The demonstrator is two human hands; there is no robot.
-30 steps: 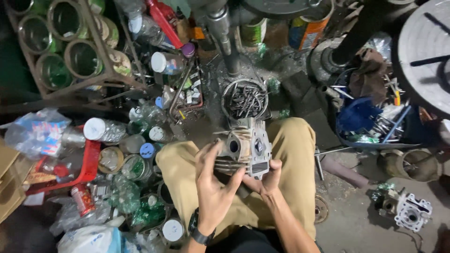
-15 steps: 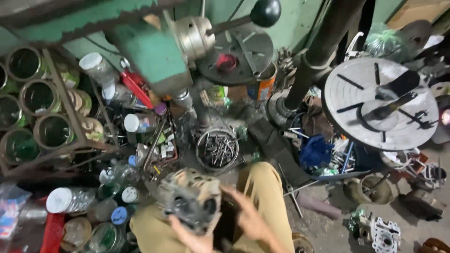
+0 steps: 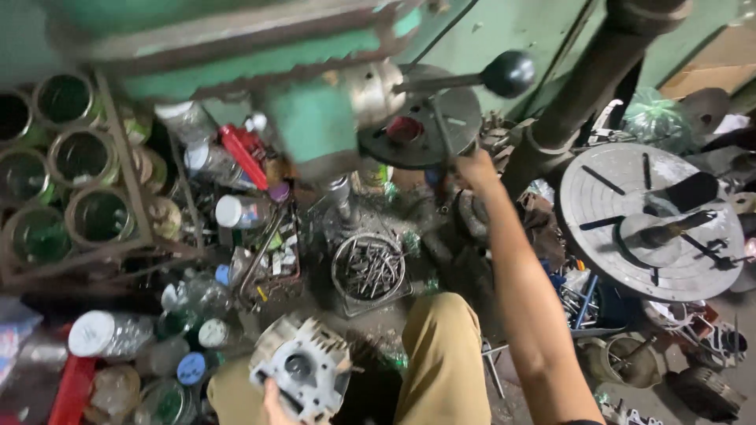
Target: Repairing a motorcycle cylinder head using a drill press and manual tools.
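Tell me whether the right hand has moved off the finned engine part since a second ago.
Yes. The right hand has left the finned engine part and reached up and away, now beside the green drill press; the left hand holds the part alone.

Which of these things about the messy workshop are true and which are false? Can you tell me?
1. The left hand holds a finned grey metal engine part. True.
2. The right hand rests on the knee. False: it reaches up by the feed handle of the green drill press.
3. The round tin on the floor holds nails or bolts. True.
4. The lever of the drill press ends in a red ball. False: the knob is black.
5. The slotted round metal plate lies on the right. True.
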